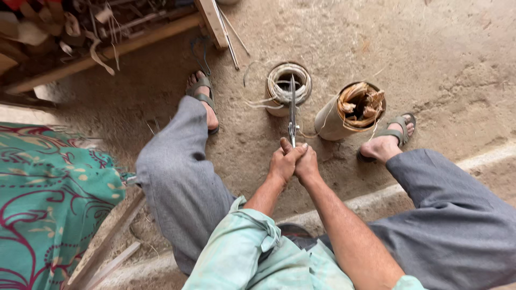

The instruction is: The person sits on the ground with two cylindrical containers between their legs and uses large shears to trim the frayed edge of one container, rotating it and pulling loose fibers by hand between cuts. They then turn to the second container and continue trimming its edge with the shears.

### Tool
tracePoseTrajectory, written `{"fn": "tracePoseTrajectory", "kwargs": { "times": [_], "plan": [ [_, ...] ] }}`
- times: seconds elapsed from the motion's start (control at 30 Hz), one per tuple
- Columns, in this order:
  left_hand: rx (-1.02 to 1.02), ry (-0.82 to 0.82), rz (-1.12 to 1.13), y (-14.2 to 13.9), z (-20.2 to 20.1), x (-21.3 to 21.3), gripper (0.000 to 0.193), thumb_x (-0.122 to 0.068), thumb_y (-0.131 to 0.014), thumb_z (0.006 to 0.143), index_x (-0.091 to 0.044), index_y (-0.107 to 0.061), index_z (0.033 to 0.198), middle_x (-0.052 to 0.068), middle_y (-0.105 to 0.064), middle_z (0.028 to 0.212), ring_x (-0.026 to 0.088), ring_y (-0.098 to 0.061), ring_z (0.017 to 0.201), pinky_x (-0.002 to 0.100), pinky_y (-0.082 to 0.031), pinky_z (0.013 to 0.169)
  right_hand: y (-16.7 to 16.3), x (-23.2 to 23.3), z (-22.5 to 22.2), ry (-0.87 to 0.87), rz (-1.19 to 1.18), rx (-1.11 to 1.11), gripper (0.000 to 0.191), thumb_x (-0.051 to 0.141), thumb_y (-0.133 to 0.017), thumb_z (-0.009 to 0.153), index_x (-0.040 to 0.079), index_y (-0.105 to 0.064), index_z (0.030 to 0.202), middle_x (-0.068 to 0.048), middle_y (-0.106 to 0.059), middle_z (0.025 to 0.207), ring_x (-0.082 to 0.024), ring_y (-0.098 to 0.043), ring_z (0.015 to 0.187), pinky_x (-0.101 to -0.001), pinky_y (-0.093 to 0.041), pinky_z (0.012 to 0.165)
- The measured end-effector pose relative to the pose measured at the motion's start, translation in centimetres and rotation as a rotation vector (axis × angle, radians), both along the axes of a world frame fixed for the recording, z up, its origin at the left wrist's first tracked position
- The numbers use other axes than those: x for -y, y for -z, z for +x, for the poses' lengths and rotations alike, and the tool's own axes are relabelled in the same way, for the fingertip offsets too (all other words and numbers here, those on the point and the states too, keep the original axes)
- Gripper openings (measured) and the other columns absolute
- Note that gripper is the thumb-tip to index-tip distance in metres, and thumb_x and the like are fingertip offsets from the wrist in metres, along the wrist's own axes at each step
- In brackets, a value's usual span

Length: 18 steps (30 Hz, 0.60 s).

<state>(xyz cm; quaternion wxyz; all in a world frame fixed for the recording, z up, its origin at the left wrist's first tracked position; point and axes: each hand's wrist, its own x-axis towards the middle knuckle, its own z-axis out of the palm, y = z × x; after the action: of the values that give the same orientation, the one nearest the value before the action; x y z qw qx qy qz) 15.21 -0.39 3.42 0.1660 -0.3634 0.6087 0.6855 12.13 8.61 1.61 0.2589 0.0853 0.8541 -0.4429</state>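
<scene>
Gripping metal tool [292,115] w/ both hands over dirt floor [462,64].
Left hand [282,162] & right hand [307,164] pressing together, fingers wrapping tight round tool's lower end; blade pointing up-frame, tip reaching over pale strip coil [279,86]. Sitting btwn knees, just beside can of wood scraps [352,110]; sandalled feet either side.

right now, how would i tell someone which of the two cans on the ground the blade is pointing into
Start at the dirt floor between the seated person's sandalled feet. Two open cans stand there; take the upright can straight ahead of the clasped hands, under the thin blade. It holds coiled pale strips, while the tilted can beside it holds brown wood scraps.
</scene>
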Motion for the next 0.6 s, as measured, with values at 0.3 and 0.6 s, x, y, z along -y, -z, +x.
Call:
{"fn": "tracePoseTrajectory", "kwargs": {
  "times": [0.3, 0.6],
  "plan": [
    [0.144, 0.087, 0.114, -2.1, 1.0, -0.2, 0.056, -0.055, -0.071, 0.082, -0.009, -0.071, 0.113, 0.012, -0.072, 0.099, 0.026, -0.068, 0.083, 0.037, -0.053, 0.056, -0.8, -0.5, 1.6, 0.121, -0.256, 0.184, 0.057, 0.06, -0.073, 0.085, 0.003, -0.069, 0.076, -0.004, -0.063, 0.065, -0.013, -0.054, 0.058, -0.0337, -0.043, 0.047],
    [0.264, 0.093, 0.304, -4.3, -3.9, 1.2, 0.098, -0.076, -0.064, 0.069, -0.016, -0.045, 0.143, 0.02, -0.054, 0.143, 0.042, -0.06, 0.122, 0.067, -0.053, 0.085, -1.5, -0.1, -3.7, 0.171, -0.379, 0.448, 0.057, 0.068, -0.065, 0.083, 0.012, -0.07, 0.083, 0.0, -0.062, 0.067, -0.014, -0.052, 0.058, -0.0336, -0.037, 0.048]
  ]
}}
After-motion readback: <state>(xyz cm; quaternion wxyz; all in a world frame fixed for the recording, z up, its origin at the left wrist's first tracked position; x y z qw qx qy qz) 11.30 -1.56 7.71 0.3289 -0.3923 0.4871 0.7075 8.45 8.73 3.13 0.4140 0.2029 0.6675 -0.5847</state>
